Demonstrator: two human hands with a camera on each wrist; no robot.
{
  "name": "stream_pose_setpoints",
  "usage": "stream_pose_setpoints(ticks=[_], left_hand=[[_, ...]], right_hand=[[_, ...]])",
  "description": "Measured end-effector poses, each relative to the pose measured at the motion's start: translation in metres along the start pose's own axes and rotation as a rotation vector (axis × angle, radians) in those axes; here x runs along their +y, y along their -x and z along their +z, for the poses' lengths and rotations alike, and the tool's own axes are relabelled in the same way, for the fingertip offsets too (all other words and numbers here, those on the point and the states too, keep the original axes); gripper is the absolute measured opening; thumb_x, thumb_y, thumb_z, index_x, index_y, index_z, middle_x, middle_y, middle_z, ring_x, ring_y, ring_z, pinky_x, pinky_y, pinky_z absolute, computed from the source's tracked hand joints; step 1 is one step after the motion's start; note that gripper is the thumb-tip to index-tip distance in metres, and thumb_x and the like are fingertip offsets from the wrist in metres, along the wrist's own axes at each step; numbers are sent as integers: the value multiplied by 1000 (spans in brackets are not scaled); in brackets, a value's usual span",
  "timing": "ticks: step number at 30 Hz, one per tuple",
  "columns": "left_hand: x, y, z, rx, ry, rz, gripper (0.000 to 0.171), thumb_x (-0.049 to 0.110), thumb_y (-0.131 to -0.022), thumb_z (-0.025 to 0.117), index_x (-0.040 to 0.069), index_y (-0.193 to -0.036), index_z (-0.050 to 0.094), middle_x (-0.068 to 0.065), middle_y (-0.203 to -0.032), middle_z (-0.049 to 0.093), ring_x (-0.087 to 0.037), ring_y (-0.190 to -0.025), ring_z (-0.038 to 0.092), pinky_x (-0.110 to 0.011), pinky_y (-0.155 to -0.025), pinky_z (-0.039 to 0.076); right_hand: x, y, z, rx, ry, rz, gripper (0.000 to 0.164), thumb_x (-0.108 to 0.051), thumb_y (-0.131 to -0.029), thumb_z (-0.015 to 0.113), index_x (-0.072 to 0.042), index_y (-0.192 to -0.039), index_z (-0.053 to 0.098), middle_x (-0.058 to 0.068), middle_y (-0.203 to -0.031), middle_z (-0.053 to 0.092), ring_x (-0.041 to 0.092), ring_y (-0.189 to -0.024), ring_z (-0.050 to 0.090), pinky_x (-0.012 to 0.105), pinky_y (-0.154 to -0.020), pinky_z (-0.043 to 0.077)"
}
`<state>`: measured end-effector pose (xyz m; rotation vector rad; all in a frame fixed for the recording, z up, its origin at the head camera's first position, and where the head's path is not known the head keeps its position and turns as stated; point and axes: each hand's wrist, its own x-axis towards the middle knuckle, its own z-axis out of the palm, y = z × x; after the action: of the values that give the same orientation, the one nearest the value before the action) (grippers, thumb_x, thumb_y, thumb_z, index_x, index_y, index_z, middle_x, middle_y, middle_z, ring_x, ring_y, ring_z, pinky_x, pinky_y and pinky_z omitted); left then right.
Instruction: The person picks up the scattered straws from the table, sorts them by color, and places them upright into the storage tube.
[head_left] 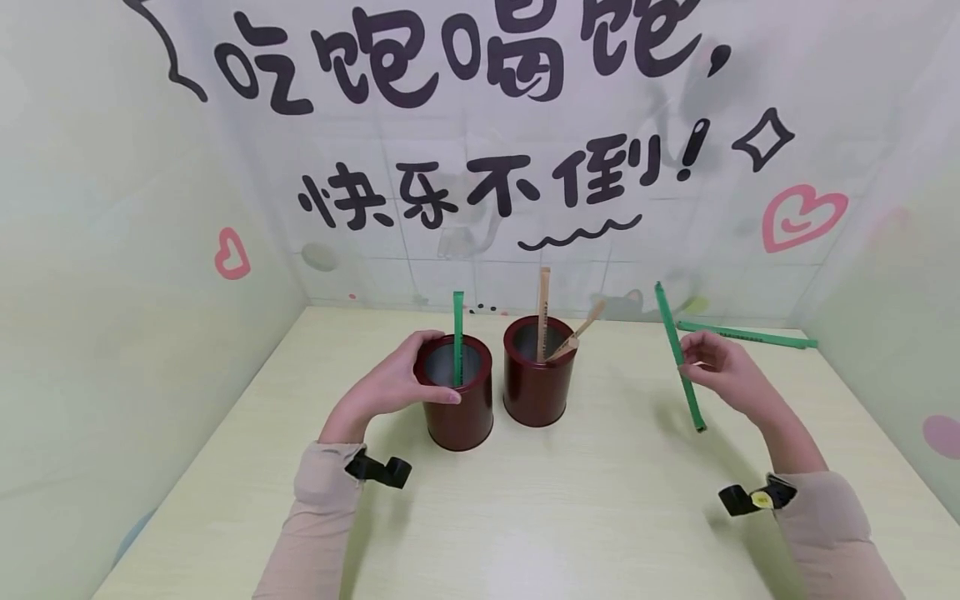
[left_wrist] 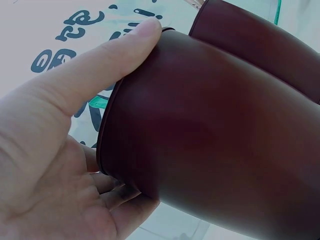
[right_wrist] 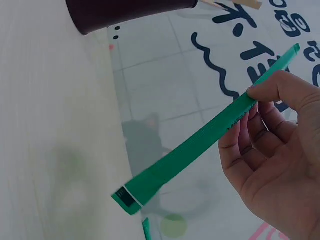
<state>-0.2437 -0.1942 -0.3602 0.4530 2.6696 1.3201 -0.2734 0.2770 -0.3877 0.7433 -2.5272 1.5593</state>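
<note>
My left hand [head_left: 397,377] grips the rim of a dark red canister [head_left: 459,421], thumb at the front and fingers round the far side. One long green paper-wrapped stick [head_left: 458,333] stands in that canister. Between thumb and fingers of my right hand [head_left: 726,371] is pinched another green stick packet [head_left: 678,358], held tilted above the table; its printed end shows in the right wrist view. The left wrist view has the canister's smooth side [left_wrist: 210,135] close up, with the thumb over its rim.
Beside the gripped canister stands a second dark red canister [head_left: 536,392] holding tan paper-wrapped sticks [head_left: 543,308]. Another green stick [head_left: 750,335] lies at the table's back right, near the printed wall sheet [head_left: 465,275]. The pale table [head_left: 570,517] extends toward the front.
</note>
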Motion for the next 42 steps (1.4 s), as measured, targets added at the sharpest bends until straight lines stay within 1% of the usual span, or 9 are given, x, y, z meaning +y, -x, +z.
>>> stream_pose_setpoints(ticks=[7,11,17,20,25,31,35,40,42], left_hand=[[1,1,0,0,1,-2,91,29,-77,86,5,-148,33,-14,-143,46,-32,-129,50,-50,-109,44],[1,1,0,-1,3,-2,92,28,-77,86,5,-148,32,-15,-143,46,-32,-129,50,-50,-109,44],[2,1,-1,-2,8,-6,92,28,-77,86,5,-148,32,-15,-144,46,-32,-129,49,-50,-109,44],[2,1,-1,-2,10,-5,92,28,-77,86,5,-148,32,-15,-144,46,-32,-129,49,-50,-109,44],[2,1,-1,-4,19,-2,91,27,-77,86,5,-147,32,-15,-144,46,-32,-129,49,-50,-110,44],[2,1,-1,-2,16,-3,91,27,-77,86,5,-147,33,-15,-144,46,-32,-130,49,-50,-110,44],[2,1,0,-4,16,-7,92,27,-77,86,5,-148,32,-15,-144,46,-32,-130,49,-50,-110,44],[2,2,-1,-3,17,-7,92,28,-77,86,5,-148,32,-15,-145,45,-33,-130,49,-51,-110,44],[2,2,-1,-3,19,-5,92,27,-77,86,4,-148,32,-16,-145,45,-33,-130,49,-51,-110,44]], right_hand=[[-29,1,6,68,-44,-80,20,4,-92,64,-4,-106,52,-13,-95,59,2,-87,61,9,-78,53],[-48,1,11,79,-150,-164,21,3,-91,67,-8,-105,55,-9,-96,62,5,-86,64,11,-79,54],[-76,1,22,109,-258,-271,35,25,-83,57,-5,-101,56,-6,-94,65,5,-86,63,12,-80,55],[-90,2,28,143,-273,-290,39,28,-80,55,-5,-100,57,-5,-93,66,6,-86,63,12,-81,54],[-108,0,39,170,-312,-352,37,25,-82,58,-5,-103,58,-2,-94,67,9,-85,63,14,-83,55],[-123,-7,55,159,-357,-451,25,9,-87,69,-2,-107,58,2,-97,68,11,-86,64,17,-83,57],[-131,-13,67,165,-358,-462,25,9,-87,68,-1,-107,57,1,-97,67,10,-87,65,18,-82,57],[-137,-21,83,180,-336,-471,24,6,-89,67,10,-108,52,0,-99,65,8,-90,65,19,-82,58],[-139,-25,91,192,-348,-474,23,7,-89,67,7,-108,54,-1,-99,66,7,-90,65,20,-82,58]])
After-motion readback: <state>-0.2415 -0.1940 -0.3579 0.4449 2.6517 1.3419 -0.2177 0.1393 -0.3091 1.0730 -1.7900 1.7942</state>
